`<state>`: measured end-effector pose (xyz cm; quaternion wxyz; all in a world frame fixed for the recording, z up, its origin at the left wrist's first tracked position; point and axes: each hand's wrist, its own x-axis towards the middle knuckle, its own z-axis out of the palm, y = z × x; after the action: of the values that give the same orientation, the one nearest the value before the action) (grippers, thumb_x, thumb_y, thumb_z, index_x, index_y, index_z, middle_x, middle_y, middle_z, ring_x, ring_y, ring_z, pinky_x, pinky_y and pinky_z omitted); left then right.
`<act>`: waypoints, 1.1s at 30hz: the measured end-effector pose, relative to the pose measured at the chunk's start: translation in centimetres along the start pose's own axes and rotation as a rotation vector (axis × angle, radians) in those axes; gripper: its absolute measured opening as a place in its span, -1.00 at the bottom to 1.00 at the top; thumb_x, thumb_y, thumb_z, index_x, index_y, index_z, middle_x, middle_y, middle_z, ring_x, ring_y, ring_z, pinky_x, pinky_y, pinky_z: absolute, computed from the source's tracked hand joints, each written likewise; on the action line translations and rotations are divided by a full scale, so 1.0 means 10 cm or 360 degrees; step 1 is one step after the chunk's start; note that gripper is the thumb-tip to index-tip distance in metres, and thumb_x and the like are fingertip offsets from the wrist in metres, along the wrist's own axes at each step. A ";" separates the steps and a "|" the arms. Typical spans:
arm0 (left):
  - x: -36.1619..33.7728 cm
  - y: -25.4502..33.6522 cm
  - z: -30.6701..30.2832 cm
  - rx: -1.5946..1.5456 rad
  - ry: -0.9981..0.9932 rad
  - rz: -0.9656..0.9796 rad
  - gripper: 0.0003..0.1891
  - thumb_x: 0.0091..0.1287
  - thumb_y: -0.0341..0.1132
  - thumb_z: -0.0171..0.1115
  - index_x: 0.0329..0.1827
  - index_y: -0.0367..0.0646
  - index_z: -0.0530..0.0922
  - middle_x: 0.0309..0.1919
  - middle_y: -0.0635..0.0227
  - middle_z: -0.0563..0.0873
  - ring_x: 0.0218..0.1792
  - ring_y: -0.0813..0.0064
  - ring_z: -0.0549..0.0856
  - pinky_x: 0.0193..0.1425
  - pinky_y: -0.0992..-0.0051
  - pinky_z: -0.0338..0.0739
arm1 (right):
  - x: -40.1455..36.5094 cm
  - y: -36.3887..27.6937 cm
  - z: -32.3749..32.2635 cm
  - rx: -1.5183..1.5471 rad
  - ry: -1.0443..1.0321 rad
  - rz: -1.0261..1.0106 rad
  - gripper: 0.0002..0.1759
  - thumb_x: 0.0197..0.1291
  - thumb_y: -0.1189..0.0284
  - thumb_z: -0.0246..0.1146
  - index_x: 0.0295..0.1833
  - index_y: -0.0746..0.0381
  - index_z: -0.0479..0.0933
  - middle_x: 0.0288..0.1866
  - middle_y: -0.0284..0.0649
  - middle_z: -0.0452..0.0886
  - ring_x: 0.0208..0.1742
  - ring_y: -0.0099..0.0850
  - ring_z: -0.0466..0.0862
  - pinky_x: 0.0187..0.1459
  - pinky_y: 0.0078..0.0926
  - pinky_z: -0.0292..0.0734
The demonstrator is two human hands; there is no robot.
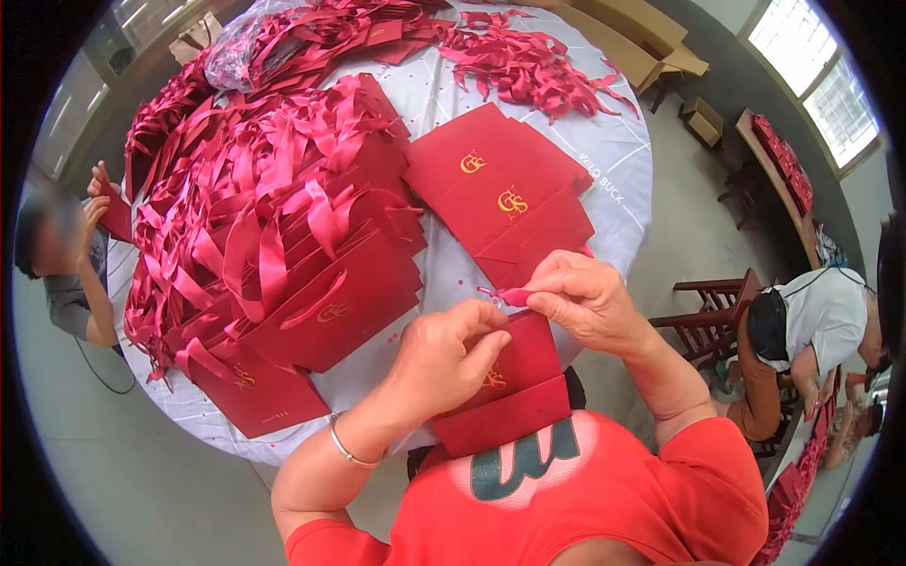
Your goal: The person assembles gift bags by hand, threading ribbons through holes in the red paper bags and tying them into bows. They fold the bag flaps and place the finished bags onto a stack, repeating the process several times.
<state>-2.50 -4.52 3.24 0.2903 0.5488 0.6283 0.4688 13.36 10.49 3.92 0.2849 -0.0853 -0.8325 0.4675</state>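
Note:
A red paper gift bag (528, 354) with a gold emblem rests against the front of my body, below my hands. My right hand (587, 300) pinches a pink-red satin ribbon (514, 296) between thumb and fingertips, just above the bag's top edge. At the bag's upper left, my left hand (444, 358) is closed, thumb against curled fingers. What lies between its fingertips is hidden. More flat red gift bags (500, 179) lie on the table just beyond my hands.
A large pile of ribboned red bags (274, 226) covers the left of the round, white-clothed table (618, 160). Loose ribbons (528, 66) lie at the far side. One person (61, 255) sits at left; another (821, 321) is at right near a wooden chair (708, 316).

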 end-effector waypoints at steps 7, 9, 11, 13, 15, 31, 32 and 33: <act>0.03 -0.02 -0.06 -0.0437 -0.0087 -0.0298 -0.75 0.40 -0.37 0.27 0.04 -0.32 0.54 -0.48 0.46 0.71 -0.41 0.81 0.54 -0.34 0.67 0.46 | 0.01 -0.06 -0.01 -0.0196 -0.0047 -0.0132 -0.81 0.09 0.62 0.41 -0.14 0.26 0.70 -0.40 -0.26 0.58 -0.37 -0.45 0.57 -0.38 -0.55 0.43; 0.06 -0.03 -0.08 -0.0428 -0.0100 -0.0338 -0.77 0.41 -0.38 0.26 0.03 -0.31 0.54 -0.49 0.50 0.68 -0.42 0.83 0.52 -0.35 0.69 0.44 | 0.00 -0.02 -0.02 -0.0140 -0.0072 -0.0118 -0.80 0.08 0.62 0.41 -0.13 0.25 0.70 -0.39 -0.27 0.58 -0.37 -0.45 0.57 -0.38 -0.54 0.44; 0.06 -0.07 -0.07 -0.0417 -0.0118 -0.0379 -0.79 0.42 -0.38 0.25 0.01 -0.30 0.54 -0.49 0.54 0.65 -0.43 0.84 0.49 -0.36 0.71 0.41 | 0.00 -0.02 -0.03 -0.0137 -0.0082 -0.0079 -0.81 0.08 0.63 0.40 -0.15 0.25 0.70 -0.38 -0.27 0.58 -0.37 -0.45 0.57 -0.37 -0.55 0.44; 0.06 -0.15 -0.01 -0.0439 -0.0086 -0.0322 -0.85 0.43 -0.40 0.24 -0.06 -0.29 0.55 -0.49 0.59 0.59 -0.44 0.86 0.45 -0.39 0.73 0.36 | 0.00 -0.01 -0.04 -0.0132 -0.0087 -0.0036 -0.82 0.08 0.64 0.40 -0.16 0.25 0.70 -0.37 -0.26 0.59 -0.36 -0.45 0.58 -0.37 -0.55 0.44; 0.05 -0.13 -0.02 -0.0402 -0.0093 -0.0340 -0.87 0.43 -0.40 0.24 -0.09 -0.29 0.56 -0.48 0.59 0.59 -0.43 0.86 0.46 -0.40 0.73 0.36 | 0.00 0.03 -0.04 -0.0187 -0.0089 -0.0058 -0.75 0.04 0.59 0.44 -0.11 0.23 0.69 -0.32 -0.25 0.62 -0.32 -0.39 0.60 -0.32 -0.48 0.47; 0.14 -0.28 -0.13 -0.0750 -0.0296 -0.0403 -0.81 0.49 -0.35 0.12 -0.05 -0.33 0.59 -0.15 0.46 0.69 -0.13 0.71 0.61 0.01 0.64 0.50 | 0.05 -0.07 0.00 -0.0495 0.0243 -0.0240 -0.77 -0.10 0.68 0.43 -0.27 0.23 0.65 -0.34 -0.25 0.65 -0.33 -0.34 0.63 -0.28 -0.44 0.48; 0.13 -0.27 -0.16 -0.0815 -0.0404 -0.0541 -0.80 0.48 -0.39 0.11 0.02 -0.34 0.55 -0.07 0.41 0.68 -0.08 0.65 0.64 0.08 0.63 0.51 | 0.03 -0.09 -0.04 -0.0431 0.0287 -0.0167 -0.78 -0.07 0.70 0.42 -0.27 0.25 0.65 -0.34 -0.25 0.65 -0.33 -0.37 0.62 -0.29 -0.47 0.48; 0.13 -0.27 -0.16 -0.0825 -0.0396 -0.0543 -0.80 0.48 -0.39 0.11 0.02 -0.34 0.55 -0.07 0.41 0.68 -0.08 0.65 0.64 0.08 0.63 0.51 | 0.00 -0.10 -0.08 -0.0365 0.0330 -0.0091 -0.79 -0.05 0.72 0.41 -0.27 0.27 0.64 -0.34 -0.24 0.65 -0.33 -0.40 0.62 -0.30 -0.51 0.49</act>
<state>-5.34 -3.54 1.57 0.5690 0.3967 0.5308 0.4870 13.93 10.54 5.09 0.3709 -0.1413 -0.8486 0.3497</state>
